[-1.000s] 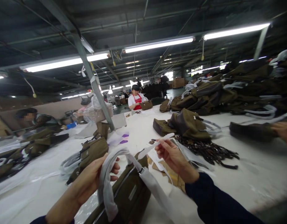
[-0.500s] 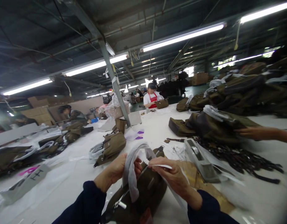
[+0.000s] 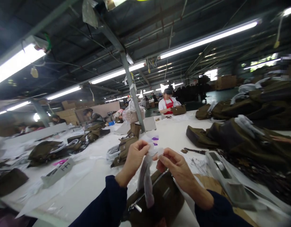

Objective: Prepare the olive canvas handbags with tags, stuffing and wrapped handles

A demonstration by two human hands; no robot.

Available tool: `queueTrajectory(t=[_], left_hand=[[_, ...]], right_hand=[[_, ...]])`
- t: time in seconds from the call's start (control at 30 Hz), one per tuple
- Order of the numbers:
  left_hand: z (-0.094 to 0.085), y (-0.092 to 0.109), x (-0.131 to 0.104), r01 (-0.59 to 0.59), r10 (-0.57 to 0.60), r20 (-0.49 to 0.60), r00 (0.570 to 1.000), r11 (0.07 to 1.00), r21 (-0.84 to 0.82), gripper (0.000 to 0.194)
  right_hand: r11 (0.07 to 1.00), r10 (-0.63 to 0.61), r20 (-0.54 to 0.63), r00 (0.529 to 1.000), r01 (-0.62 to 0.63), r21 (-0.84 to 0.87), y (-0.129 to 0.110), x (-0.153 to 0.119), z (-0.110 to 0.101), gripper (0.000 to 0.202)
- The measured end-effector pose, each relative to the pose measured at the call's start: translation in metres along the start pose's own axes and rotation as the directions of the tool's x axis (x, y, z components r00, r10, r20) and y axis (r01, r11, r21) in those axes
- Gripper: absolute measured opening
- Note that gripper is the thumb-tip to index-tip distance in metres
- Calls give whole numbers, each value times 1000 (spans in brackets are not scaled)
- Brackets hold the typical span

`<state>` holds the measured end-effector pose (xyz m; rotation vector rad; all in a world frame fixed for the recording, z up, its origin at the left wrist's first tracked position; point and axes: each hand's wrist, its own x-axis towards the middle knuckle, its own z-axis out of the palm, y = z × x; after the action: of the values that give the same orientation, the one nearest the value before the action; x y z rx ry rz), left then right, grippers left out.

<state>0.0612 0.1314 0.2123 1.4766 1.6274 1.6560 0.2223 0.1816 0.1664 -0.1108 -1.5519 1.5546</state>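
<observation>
Below me lies an olive-brown bag (image 3: 169, 201) with a zipper and a white-tipped pull. Its raised handle (image 3: 148, 183) is sleeved in thin white wrapping. My left hand (image 3: 136, 157) pinches the white wrapping (image 3: 151, 149) near the top of the handle, thumb against fingers. Just to the right, my right hand (image 3: 177, 165) is closed on the same wrapping, its fingertips bent close together. Whether a strip of tape is between those fingers is too blurred to tell.
A grey tape dispenser (image 3: 227, 181) stands at the right, near dark straps (image 3: 261, 171) and piled olive bags (image 3: 232, 134). Another grey dispenser (image 3: 57, 173) stands left. A wrapped-handle bag (image 3: 126, 146) lies ahead, by a slanting post (image 3: 133, 94). A co-worker (image 3: 168, 104) in a red apron works across the table.
My view has swung left. Both hands have risen to the top of the wrapped handle. The white strip seen in my right hand earlier no longer shows clearly.
</observation>
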Motion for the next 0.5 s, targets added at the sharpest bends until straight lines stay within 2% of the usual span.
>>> queueTrajectory(t=[0.1,0.23,0.3,0.4,0.5], left_hand=[[-1,14,-3,-73,73,-1,997,994,87,13],[-1,30,-11,-111,110,15,994,983,144,12],[1,35,-17,-75,70,59,996,993,89,14],[6,36,-26,44,-32,159,987,996,-75,15],[9,35,-33,122,-83,206,975,976,-181,15]], right_hand=[[998,45,-34,998,-43,54,-3,6,5,31],[990,130,-48,990,-127,63,-1,9,4,34],[988,141,-30,989,-139,71,-1,8,2,35],[988,138,8,990,-138,76,-3,5,-2,33],[987,143,23,989,-144,68,-5,0,-6,30]])
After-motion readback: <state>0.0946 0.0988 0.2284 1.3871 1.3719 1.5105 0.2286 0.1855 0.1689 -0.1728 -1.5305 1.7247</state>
